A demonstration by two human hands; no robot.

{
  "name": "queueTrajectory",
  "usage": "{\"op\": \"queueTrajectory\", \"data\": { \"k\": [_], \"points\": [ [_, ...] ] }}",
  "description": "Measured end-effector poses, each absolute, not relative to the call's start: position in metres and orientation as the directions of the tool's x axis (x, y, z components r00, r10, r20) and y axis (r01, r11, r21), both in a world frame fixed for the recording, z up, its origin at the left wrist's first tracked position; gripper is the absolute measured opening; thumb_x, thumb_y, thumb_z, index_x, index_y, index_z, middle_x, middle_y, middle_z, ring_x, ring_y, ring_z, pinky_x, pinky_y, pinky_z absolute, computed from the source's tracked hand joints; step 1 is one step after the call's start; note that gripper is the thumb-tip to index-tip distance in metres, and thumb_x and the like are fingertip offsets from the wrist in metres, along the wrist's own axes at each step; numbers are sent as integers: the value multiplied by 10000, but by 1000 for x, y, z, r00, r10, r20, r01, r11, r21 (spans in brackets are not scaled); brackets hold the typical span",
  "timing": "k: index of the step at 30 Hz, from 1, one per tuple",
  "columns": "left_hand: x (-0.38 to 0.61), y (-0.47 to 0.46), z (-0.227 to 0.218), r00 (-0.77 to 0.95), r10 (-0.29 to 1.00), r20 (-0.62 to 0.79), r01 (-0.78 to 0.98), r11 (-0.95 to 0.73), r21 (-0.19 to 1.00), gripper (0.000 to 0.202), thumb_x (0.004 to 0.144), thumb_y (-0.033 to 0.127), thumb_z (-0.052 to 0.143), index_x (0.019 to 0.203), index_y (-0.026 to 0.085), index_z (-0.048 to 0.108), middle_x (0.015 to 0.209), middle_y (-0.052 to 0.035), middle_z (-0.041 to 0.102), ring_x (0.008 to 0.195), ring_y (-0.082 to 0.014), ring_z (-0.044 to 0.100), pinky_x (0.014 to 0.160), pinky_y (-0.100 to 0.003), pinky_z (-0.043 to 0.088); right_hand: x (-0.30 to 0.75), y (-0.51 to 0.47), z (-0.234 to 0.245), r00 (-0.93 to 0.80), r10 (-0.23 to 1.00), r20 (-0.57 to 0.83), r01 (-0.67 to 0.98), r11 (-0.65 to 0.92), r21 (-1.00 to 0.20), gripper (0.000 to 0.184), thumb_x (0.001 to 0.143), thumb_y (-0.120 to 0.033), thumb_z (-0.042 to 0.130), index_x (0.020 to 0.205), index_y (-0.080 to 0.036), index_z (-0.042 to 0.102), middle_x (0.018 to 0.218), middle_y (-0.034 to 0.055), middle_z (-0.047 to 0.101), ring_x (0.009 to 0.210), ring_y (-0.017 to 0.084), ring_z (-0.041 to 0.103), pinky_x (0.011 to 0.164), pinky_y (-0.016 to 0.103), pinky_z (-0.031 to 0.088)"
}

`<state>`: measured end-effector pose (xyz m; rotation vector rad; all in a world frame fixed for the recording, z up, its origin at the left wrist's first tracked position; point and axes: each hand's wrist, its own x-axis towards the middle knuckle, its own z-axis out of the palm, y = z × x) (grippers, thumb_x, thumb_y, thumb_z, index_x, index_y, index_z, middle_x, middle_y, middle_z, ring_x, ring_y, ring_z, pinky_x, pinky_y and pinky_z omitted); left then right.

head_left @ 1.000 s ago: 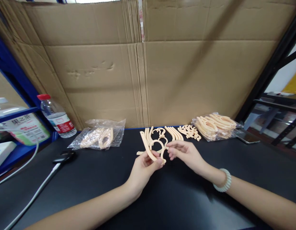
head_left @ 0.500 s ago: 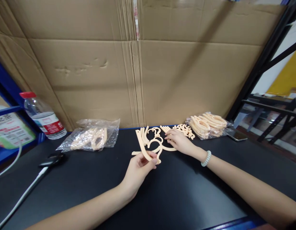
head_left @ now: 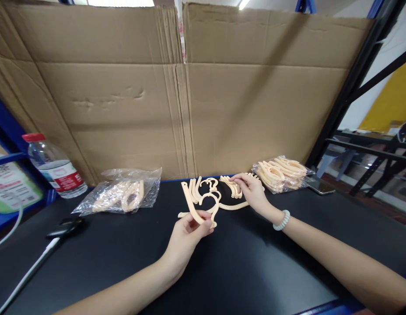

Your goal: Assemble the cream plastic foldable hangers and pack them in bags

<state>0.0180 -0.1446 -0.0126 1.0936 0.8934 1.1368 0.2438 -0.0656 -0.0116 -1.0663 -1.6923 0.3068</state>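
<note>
My left hand (head_left: 186,236) is closed on a cream plastic hanger assembly (head_left: 203,205), a curved arm with a hook part, held just above the black table (head_left: 124,258). My right hand (head_left: 252,190) reaches to the back of the table and pinches one curved cream piece out of a small loose pile of curved pieces (head_left: 231,186). Another loose pile of curved arms (head_left: 193,188) lies behind the held assembly. A pale bead bracelet (head_left: 281,220) is on my right wrist.
A clear bag of cream parts (head_left: 281,173) lies at the back right, another clear bag (head_left: 119,194) at the back left. A water bottle (head_left: 54,168) stands far left. A black device with a white cable (head_left: 63,227) lies on the left. A cardboard wall (head_left: 190,100) backs the table.
My right hand has moved away from the held assembly to the loose pile at the back and closed on a piece. My left hand keeps its hold.
</note>
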Motion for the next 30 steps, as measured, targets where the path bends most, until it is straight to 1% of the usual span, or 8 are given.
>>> {"op": "queueTrajectory", "data": {
  "k": [2, 5, 10, 15, 20, 23, 27, 30],
  "points": [
    [18, -144, -12, 210, 977, -14, -244, 66, 968, 285, 666, 336, 822, 838, 151, 689, 830, -31, 662, 819, -157, 631, 790, -272, 546, 242, -70, -9, 42, 806, 590, 346, 543, -765, 237, 922, -326, 467, 920, -177, 651, 625, 13, 636, 587, 165, 616, 605, 311, 486],
    [18, -145, -11, 218, 976, -13, -247, 68, 967, 281, 669, 331, 823, 838, 149, 692, 806, -27, 661, 810, -154, 629, 791, -273, 545, 238, -75, -7, 85, 831, 550, 218, 523, -824, 214, 871, -356, 554, 895, -165, 648, 657, 31, 655, 647, 181, 647, 640, 323, 499],
    [18, -145, -11, 205, 979, -14, -261, 68, 963, 274, 664, 326, 826, 825, 148, 693, 827, -30, 663, 809, -156, 627, 787, -281, 544, 231, -85, -4, 128, 824, 552, 233, 516, -824, 197, 811, -370, 650, 878, -185, 655, 835, 63, 685, 743, 195, 646, 667, 329, 510],
    [16, -144, -13, 226, 974, -15, -287, 81, 954, 246, 687, 308, 814, 844, 160, 695, 800, -24, 672, 813, -155, 634, 813, -291, 536, 224, -100, -1, 146, 789, 597, 268, 550, -791, 141, 825, -348, 646, 865, -214, 660, 931, 64, 683, 864, 214, 633, 762, 356, 510],
    [15, -143, -15, 227, 974, -14, -298, 83, 951, 255, 674, 299, 821, 851, 161, 699, 811, -29, 679, 818, -166, 644, 812, -302, 536, 220, -107, 2, 240, 795, 557, 216, 516, -829, 177, 777, -363, 699, 783, -214, 605, 834, 47, 643, 774, 196, 608, 674, 325, 501],
    [15, -144, -14, 228, 974, -17, -302, 87, 949, 252, 667, 294, 825, 839, 161, 697, 800, -25, 680, 809, -163, 644, 812, -301, 534, 221, -104, 1, 263, 804, 533, 150, 511, -846, 246, 743, -364, 732, 728, -217, 535, 726, 3, 570, 654, 153, 567, 610, 295, 485],
    [16, -145, -12, 228, 973, -26, -308, 97, 946, 260, 656, 285, 834, 830, 155, 691, 794, -25, 673, 813, -156, 637, 809, -289, 532, 223, -101, -2, 189, 893, 409, -50, 425, -904, 277, 719, -341, 750, 729, -219, 502, 624, -41, 535, 555, 114, 527, 554, 266, 464],
    [17, -145, -12, 227, 974, -21, -317, 95, 944, 258, 657, 286, 834, 824, 153, 689, 796, -23, 665, 805, -150, 632, 797, -282, 533, 222, -103, -2, 77, 957, 279, -207, 289, -935, 269, 697, -325, 769, 827, -206, 567, 636, -40, 565, 588, 112, 555, 579, 264, 488]
  ]
}}
